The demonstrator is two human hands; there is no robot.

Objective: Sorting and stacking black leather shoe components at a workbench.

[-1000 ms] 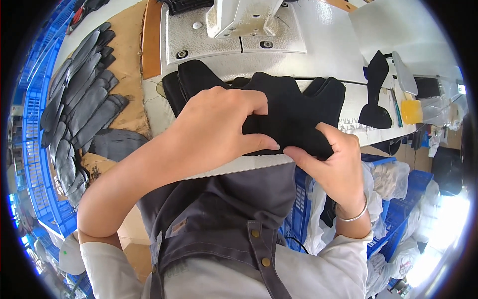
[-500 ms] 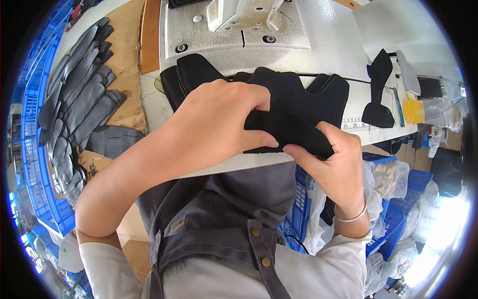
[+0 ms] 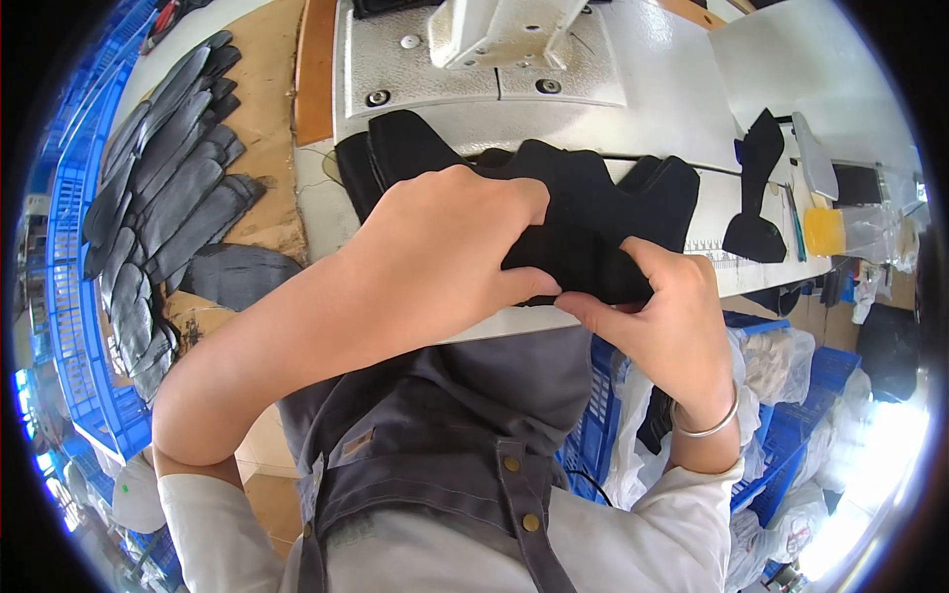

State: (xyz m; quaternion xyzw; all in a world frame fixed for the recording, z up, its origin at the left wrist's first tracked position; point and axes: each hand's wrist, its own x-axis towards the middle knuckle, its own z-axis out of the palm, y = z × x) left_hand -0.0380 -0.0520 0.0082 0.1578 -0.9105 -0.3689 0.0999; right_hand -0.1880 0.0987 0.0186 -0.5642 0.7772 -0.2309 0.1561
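Note:
Black cloth pieces (image 3: pixel 573 188) with curved, cut-out edges lie layered on the white table in front of me. My left hand (image 3: pixel 455 237) reaches over them, thumb and fingers closed on the near part of the top piece. From the right, my right hand (image 3: pixel 662 311) pinches the same piece, its fingers on top of a folded-up portion and its thumb at the near edge. Both thumb tips almost meet at that edge. My left hand and wrist cover part of the cloth, so the lower layers are partly hidden.
A white sewing machine (image 3: pixel 509 35) stands just beyond the cloth. At left, many dark, oval, sole-like pieces (image 3: pixel 183 188) lie on brown board beside a blue crate (image 3: pixel 74 326). A narrow black piece (image 3: pixel 759 188) lies at right, near a yellow-ended item (image 3: pixel 822 231). Plastic bags and blue crates stand below.
The thumbs have come closer together along the near edge of the cloth. Both hands keep their hold, and the whole view has shifted slightly.

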